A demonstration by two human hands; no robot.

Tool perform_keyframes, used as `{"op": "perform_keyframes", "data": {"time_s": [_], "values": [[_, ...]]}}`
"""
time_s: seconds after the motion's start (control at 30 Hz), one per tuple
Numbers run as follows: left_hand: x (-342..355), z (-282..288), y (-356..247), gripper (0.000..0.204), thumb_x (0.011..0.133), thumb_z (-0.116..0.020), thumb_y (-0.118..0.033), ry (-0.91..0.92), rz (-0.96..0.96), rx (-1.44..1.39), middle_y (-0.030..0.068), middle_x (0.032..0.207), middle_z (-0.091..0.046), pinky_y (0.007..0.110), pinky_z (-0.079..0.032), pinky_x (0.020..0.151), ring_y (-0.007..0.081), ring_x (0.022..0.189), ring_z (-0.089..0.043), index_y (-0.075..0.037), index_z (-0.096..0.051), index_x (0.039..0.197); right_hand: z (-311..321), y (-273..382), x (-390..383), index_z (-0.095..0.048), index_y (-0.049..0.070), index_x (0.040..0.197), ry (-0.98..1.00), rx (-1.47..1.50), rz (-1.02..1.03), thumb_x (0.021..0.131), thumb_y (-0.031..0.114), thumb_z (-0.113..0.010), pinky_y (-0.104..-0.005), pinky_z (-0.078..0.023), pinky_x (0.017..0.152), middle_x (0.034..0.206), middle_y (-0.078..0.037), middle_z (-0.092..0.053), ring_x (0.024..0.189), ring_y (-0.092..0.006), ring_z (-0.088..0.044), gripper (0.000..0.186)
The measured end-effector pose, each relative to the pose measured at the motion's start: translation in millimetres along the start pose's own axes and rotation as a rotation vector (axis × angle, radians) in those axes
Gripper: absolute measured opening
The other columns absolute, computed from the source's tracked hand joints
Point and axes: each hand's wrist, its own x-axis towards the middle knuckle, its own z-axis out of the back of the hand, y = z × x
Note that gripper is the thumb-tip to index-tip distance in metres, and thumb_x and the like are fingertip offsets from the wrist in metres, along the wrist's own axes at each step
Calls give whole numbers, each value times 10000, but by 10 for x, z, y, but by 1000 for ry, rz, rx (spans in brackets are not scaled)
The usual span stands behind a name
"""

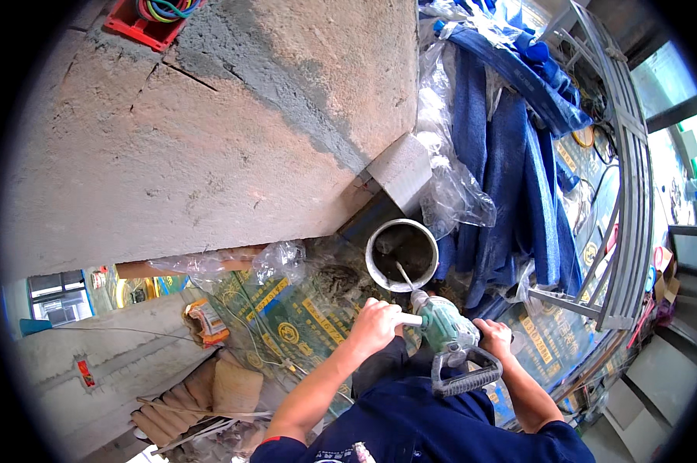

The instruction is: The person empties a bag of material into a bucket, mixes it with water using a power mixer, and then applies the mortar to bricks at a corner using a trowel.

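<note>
I hold a green power mixer drill (446,330) with both hands. My left hand (373,326) grips its pale side handle. My right hand (494,337) is closed on the rear grip, above the grey loop handle. The drill's metal paddle shaft (404,275) slants down into a round bucket (376,234) that holds dark grey wet mortar. The bucket stands on green printed sheeting (298,316) on the floor, just ahead of my knees.
A rough plastered wall (209,131) rises behind the bucket, with a pale block (401,168) at its corner. Blue cloth and clear plastic (491,162) hang to the right, beside a grey metal frame (622,201). Sacks (225,390) lie at lower left. A red crate (144,23) sits at top left.
</note>
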Motion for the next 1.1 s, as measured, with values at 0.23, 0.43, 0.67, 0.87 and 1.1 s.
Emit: {"op": "perform_keyframes", "data": {"time_s": [0.23,0.43,0.67,0.87,1.1], "values": [[29,-5,-6,82,801,-602,-97,9,-5,18,137,795,-646,412,-428,769,329,808,-601,-32,-639,835,56,-30,87,-660,197,894,51,10,10,673,255,-699,-391,-467,610,657,-40,-585,638,-260,-612,232],[27,-32,-14,93,813,-593,-111,-5,2,17,139,790,-648,406,-430,764,325,802,-605,-30,-638,811,84,-65,119,-664,197,882,27,12,28,673,247,-693,-394,-469,599,654,-47,-593,629,-265,-614,217],[6,-70,40,142,795,-654,-154,-12,114,-22,153,795,-650,414,-443,779,340,812,-606,-37,-662,876,169,-139,370,-665,179,815,29,-10,96,666,233,-689,-409,-474,577,618,-75,-593,594,-281,-615,160],[-271,-445,645,304,733,-696,-191,-78,356,-88,177,907,-649,429,-459,840,359,875,-600,-48,-657,998,232,42,1269,-660,175,899,267,-171,302,700,303,-704,-423,-491,679,726,-91,-649,713,-280,-662,240],[-386,-906,1239,321,754,-704,-165,-126,613,-227,206,1036,-655,477,-477,851,388,1021,-601,-45,-635,1043,-278,513,2676,-685,198,849,560,-470,588,629,437,-778,-439,-478,764,763,-74,-685,795,-274,-677,338]]}}
